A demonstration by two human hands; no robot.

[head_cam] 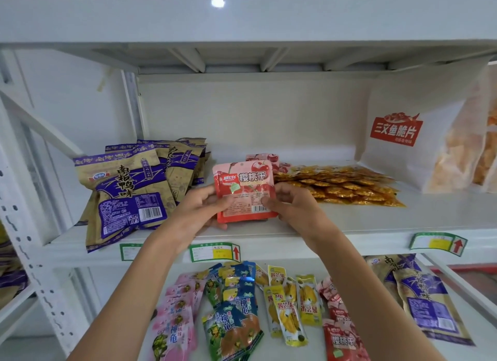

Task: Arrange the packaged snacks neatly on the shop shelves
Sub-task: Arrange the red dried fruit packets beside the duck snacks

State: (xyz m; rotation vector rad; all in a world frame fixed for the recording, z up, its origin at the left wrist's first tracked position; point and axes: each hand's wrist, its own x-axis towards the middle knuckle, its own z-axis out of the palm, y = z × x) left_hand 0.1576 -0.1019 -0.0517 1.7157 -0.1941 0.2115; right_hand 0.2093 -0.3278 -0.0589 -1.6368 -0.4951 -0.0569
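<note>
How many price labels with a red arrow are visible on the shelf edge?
2: one price label under the left hand, another price label at the right. A third, further left, is partly hidden by the forearm.

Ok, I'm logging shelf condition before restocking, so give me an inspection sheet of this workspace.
Surface: white middle shelf, price labels on its front edge.
Job's things: red cherry snack packet held over the shelf; more cherry packets behind it; purple-and-tan packets stacked left; golden small packets piled right.
Clutter: mixed packets scattered on the lower shelf.
Grippers: left hand and right hand each grip the cherry packet's sides.
Cables: nothing seen.
Surroundings: white bag with red label at far right; upper shelf above.
</note>
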